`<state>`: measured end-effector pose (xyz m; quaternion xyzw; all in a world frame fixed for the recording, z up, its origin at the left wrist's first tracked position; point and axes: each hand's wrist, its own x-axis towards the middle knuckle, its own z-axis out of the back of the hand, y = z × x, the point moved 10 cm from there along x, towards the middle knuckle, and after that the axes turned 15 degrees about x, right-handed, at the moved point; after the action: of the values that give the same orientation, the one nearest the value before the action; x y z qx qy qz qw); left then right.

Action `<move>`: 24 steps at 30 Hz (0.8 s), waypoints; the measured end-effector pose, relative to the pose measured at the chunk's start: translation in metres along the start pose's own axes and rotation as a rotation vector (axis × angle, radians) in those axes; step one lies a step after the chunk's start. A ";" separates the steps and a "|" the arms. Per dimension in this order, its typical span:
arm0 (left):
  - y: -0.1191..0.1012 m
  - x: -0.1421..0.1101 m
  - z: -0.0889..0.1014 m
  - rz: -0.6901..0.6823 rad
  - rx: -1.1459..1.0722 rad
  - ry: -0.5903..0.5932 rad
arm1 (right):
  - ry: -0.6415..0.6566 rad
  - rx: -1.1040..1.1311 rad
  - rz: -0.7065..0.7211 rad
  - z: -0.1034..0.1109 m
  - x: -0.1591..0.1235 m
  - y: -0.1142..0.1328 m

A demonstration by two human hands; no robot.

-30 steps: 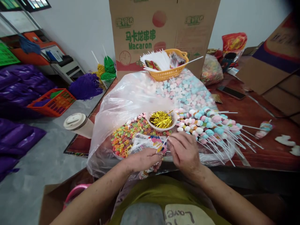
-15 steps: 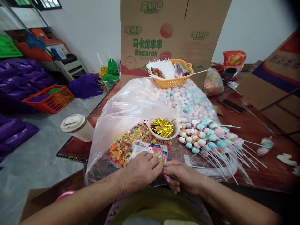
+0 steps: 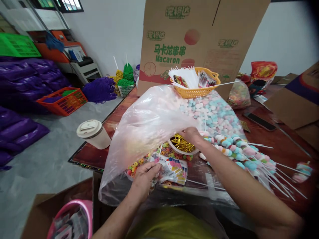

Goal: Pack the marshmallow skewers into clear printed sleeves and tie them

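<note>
My left hand [image 3: 147, 177] is closed round a bagged candy skewer, its white stick [image 3: 160, 149] poking up past the thumb; the fingers hide most of it. Beside that hand lie printed clear bags [image 3: 174, 169] in a fanned stack. My right hand [image 3: 191, 135] reaches over the far rim of a clear bowl [image 3: 183, 152] of gold twist ties [image 3: 180, 142]. Its fingers are curled together against the ties, and whatever is between the fingertips is hidden. Colourful cereal rings [image 3: 134, 167] lie around the bowl, partly under a large clear plastic bag [image 3: 147, 113].
Marshmallow skewers [image 3: 249, 156] are piled at right, near a wrapped skewer [image 3: 302, 171] and a phone [image 3: 259, 121]. Behind stand a yellow basket [image 3: 196, 92] of sticks and a large carton [image 3: 159, 33]. A lidded cup [image 3: 94, 134] stands at left, above a pink bucket [image 3: 86, 209].
My hands were together in front of me; the right has moved forward to the bowl of ties. The left has moved a little left. The view has turned left, showing the pink bucket.
</note>
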<state>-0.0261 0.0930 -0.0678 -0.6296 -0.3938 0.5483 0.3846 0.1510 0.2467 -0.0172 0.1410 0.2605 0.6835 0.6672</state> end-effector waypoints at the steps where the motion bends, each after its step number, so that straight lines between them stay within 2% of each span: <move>1: -0.002 0.001 -0.002 -0.007 0.012 0.008 | -0.024 -0.002 0.032 0.004 -0.005 0.001; 5: -0.001 0.001 -0.017 -0.015 0.027 0.052 | -0.134 0.001 0.146 0.020 -0.028 0.009; 8: 0.004 -0.001 -0.021 0.003 0.001 0.060 | -0.197 0.029 0.200 0.028 -0.052 0.015; 12: 0.005 -0.006 -0.018 0.032 -0.043 0.028 | -0.205 0.104 0.292 0.030 -0.095 0.023; 15: 0.000 -0.009 -0.025 0.023 -0.083 0.054 | -0.178 0.070 0.265 0.027 -0.110 0.019; 18: 0.003 -0.012 -0.033 0.043 -0.076 0.085 | -0.125 -0.019 0.153 0.022 -0.092 0.007; 21: 0.008 -0.013 -0.032 0.049 -0.035 0.068 | -0.043 -0.096 0.070 0.012 -0.055 0.001; 24: 0.014 -0.014 -0.030 0.072 -0.046 0.059 | 0.021 -0.172 0.041 -0.003 -0.020 0.005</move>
<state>0.0030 0.0733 -0.0726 -0.6680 -0.3717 0.5338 0.3616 0.1463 0.2271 -0.0139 0.0813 0.2046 0.7185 0.6598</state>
